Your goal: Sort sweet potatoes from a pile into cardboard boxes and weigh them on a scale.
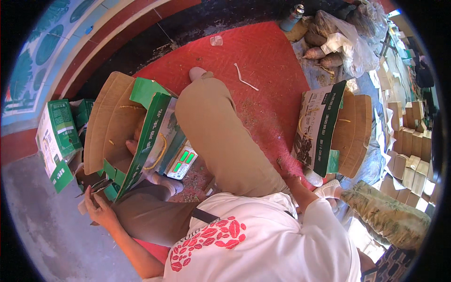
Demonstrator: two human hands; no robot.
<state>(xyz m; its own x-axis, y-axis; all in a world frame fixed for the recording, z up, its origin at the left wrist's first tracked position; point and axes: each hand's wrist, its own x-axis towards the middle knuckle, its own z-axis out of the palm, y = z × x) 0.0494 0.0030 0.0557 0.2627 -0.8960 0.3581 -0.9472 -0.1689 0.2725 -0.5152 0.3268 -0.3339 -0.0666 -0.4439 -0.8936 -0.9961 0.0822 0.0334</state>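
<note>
My left hand, bare with its fingers stretched and apart, is at the near lower corner of an open green and white carton. It lies close to a torn cardboard flap, and I cannot tell whether it touches it. Inside that carton several pinkish roots show partly. Beside the carton a digital scale has lit green displays. On the right, my right hand reaches down beside a second open carton. It looks red, perhaps gloved, and its fingers are unclear against the red mat. A pale, rounded root is near it.
A red mat covers the floor, with a white strip lying on it. Large roots and clear plastic bags sit at the far right. Another carton stands left. Patterned trouser legs of another person are at right.
</note>
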